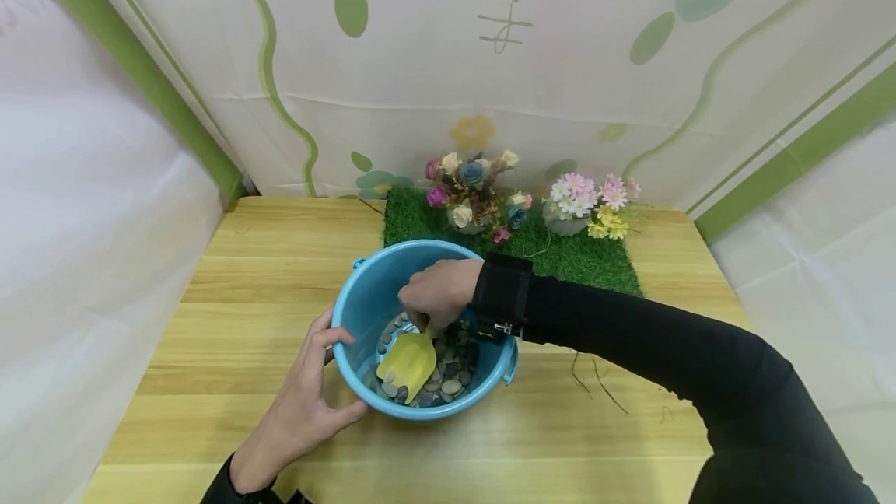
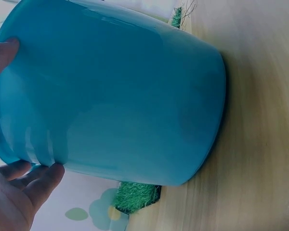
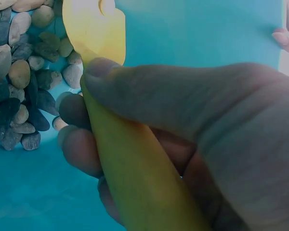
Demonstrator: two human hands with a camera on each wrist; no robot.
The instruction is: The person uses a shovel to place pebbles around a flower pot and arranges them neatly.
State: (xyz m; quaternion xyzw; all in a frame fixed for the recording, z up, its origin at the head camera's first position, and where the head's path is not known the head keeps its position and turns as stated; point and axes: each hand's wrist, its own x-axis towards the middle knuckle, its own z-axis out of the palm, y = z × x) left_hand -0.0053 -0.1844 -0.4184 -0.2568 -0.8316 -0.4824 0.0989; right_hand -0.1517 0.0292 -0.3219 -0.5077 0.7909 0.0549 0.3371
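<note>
A blue bucket [image 1: 353, 309] stands on the wooden table, with pebbles [image 1: 451, 386] of grey, tan and dark tones over its bottom. Inside it, my right hand [image 1: 441, 290] grips the handle of a yellow toy shovel [image 1: 407, 364]; the thumb lies along the handle and the fingers curl beneath it in the right wrist view. The shovel's blade is down among the pebbles, with a pale pebble at its edge. My left hand [image 1: 304, 395] holds the bucket's near-left side, fingers over the rim and thumb against the outer wall [image 2: 111, 96].
Behind the bucket lies a green artificial turf mat [image 1: 588, 263]. On it stand a mixed flower arrangement [image 1: 472, 193] and a pot of pink, white and yellow flowers [image 1: 584, 204]. Thin dark strands [image 1: 609, 387] lie on the table [image 1: 245, 317] at right. A printed curtain [image 1: 420, 68] hangs behind.
</note>
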